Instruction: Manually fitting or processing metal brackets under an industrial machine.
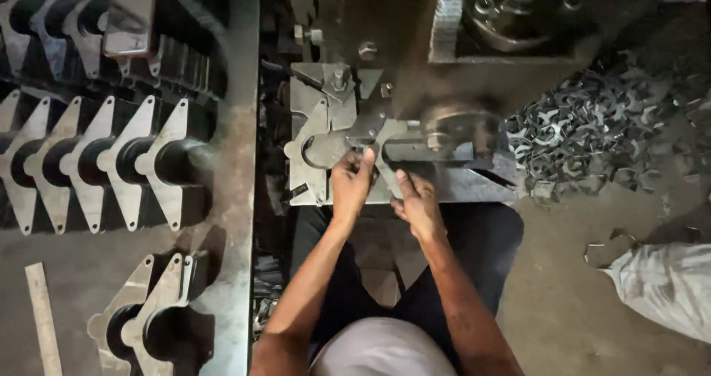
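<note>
Dark trousers (pixel 474 243) and a pale grey top (pixel 381 350) are being worn. Both forearms are being left bare, with no sleeves, gloves or rings showing on the left hand (pixel 350 187) or the right hand (pixel 419 207).

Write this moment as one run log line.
left hand: on flat grey metal plate | right hand: same plate | place: press bed

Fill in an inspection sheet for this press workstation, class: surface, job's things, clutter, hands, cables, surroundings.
Surface: steel press bed, worn and dark.
Job's things: flat metal plate lying on the bed.
Clutter: heap of small offcuts right of the bed.
Hands: left hand and right hand both on the plate; grip unclear.
Cables: nothing seen.
Surroundings: rows of stacked plates on the left bench; another person's sleeve at right.
</note>
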